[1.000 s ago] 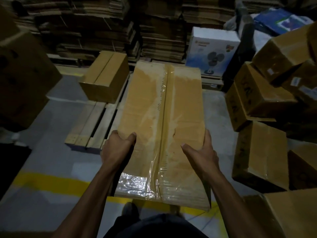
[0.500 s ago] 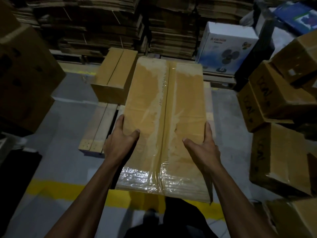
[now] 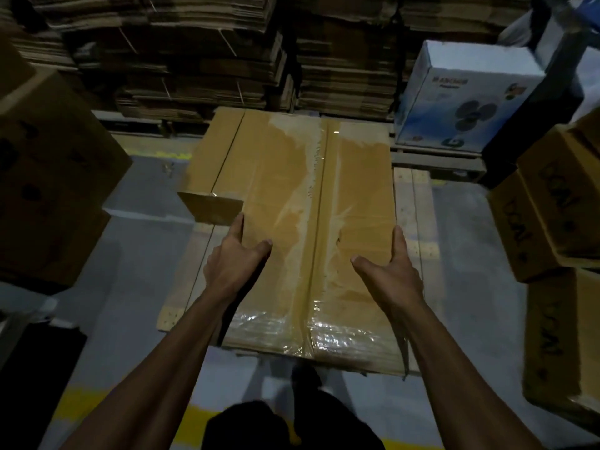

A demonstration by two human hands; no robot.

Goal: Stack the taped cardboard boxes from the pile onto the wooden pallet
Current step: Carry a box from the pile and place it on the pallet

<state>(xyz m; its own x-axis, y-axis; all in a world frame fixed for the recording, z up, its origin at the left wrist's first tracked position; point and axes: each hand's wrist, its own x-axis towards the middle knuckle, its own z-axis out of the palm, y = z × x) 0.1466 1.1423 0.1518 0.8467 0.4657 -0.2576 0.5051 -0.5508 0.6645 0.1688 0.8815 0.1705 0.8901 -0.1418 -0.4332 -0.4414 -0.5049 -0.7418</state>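
We hold a long brown cardboard box sealed with clear tape along its middle seam [image 3: 311, 228] in front of us, one hand on each long side. Our left hand [image 3: 234, 261] grasps the left edge: the thumb lies on the top face and the fingers reach down along the side wall. Our right hand [image 3: 391, 271] does the same on the right edge, with the thumb spread over the top and the fingers running along the side. So both hands are closed around the box and carry it.

The box is above the wooden pallet of pale planks [image 3: 414, 209], whose boards show to the right of the box and under its near left corner. We cannot tell if the box already touches the planks. Just beside its left edge, at the far part, stands a second brown cardboard box with a dark seam [image 3: 214, 164], which is on the pallet.

On the right is the pile of brown printed cardboard boxes [image 3: 552, 216]. Behind the pallet we see stacks of flat folded cardboard sheets [image 3: 201, 60] and a white and blue box with a picture of a fan [image 3: 467, 102]. The grey floor [image 3: 136, 254] has a yellow line near our feet.
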